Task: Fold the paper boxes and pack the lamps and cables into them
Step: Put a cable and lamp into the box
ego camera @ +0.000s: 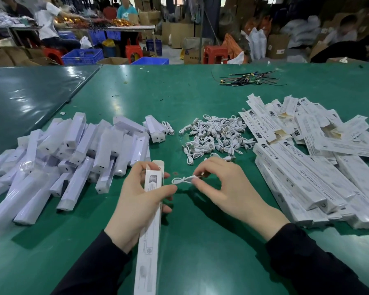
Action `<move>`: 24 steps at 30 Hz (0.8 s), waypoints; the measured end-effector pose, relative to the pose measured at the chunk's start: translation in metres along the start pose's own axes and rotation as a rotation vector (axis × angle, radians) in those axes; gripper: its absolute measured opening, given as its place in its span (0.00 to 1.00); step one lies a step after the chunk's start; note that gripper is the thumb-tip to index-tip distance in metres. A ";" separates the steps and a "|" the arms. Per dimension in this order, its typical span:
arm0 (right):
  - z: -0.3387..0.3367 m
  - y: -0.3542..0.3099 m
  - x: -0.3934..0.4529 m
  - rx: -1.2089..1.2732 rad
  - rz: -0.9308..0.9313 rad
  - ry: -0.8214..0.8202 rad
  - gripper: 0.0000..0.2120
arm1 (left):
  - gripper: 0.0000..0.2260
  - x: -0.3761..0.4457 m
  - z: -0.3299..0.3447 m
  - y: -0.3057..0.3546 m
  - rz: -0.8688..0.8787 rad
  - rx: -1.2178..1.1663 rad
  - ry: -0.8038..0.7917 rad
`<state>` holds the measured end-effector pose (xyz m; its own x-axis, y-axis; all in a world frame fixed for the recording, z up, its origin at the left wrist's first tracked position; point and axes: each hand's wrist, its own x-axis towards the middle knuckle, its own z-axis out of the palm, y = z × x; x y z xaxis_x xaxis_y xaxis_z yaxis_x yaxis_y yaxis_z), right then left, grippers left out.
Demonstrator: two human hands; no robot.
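Green matting covers the counter (200,241) under two dark-sleeved forearms that reach forward from the bottom edge. Nearest, the left hand (136,201) grips a long white paper box (148,241) lengthwise, fingers curled round its upper part and thumb laid across its face, the open top flap tilted away from the person. Just beside it, the right hand (226,184) arches over the matting, thumb and forefinger pinching a small coiled white cable (182,180) by one end (the other fingers are loosely bent, not touching it), so the cable hangs between the two hands, close to the box mouth but apart from it. Farther left lies a heap of white lamps (73,150) in clear wrap, crossing one another at all angles. Ahead in the middle sits a tangle of white cables (215,135). To the right, flat and folded printed boxes (307,150) are piled loosely. Beyond them a small bundle of dark wires (247,78) lies near the far edge, and behind the counter are blue crates (83,56), red stools and cardboard cartons.
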<state>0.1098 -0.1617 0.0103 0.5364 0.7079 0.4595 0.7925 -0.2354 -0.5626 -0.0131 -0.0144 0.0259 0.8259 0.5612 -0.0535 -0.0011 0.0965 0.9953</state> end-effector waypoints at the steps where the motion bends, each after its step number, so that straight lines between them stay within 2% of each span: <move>1: 0.000 -0.003 0.000 0.022 -0.013 -0.017 0.04 | 0.16 0.000 -0.001 0.001 0.005 0.002 -0.011; 4: 0.002 -0.011 -0.002 0.150 0.017 -0.034 0.04 | 0.17 -0.001 -0.001 0.001 0.002 0.015 -0.056; 11: 0.001 -0.023 -0.003 0.690 0.405 -0.091 0.06 | 0.19 -0.001 -0.003 0.003 0.008 -0.024 -0.098; 16: 0.000 -0.029 -0.001 1.300 0.747 -0.325 0.08 | 0.18 -0.001 -0.001 0.003 -0.005 -0.109 -0.147; 21: -0.003 -0.027 -0.001 1.469 0.831 -0.351 0.07 | 0.18 -0.004 0.000 0.004 0.003 -0.156 -0.191; 24: -0.002 -0.027 -0.001 1.460 0.829 -0.322 0.08 | 0.18 -0.004 0.001 0.006 0.025 -0.160 -0.184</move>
<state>0.0886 -0.1569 0.0265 0.4156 0.8582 -0.3012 -0.6484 0.0474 -0.7598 -0.0159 -0.0169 0.0318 0.9133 0.4072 0.0006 -0.0995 0.2218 0.9700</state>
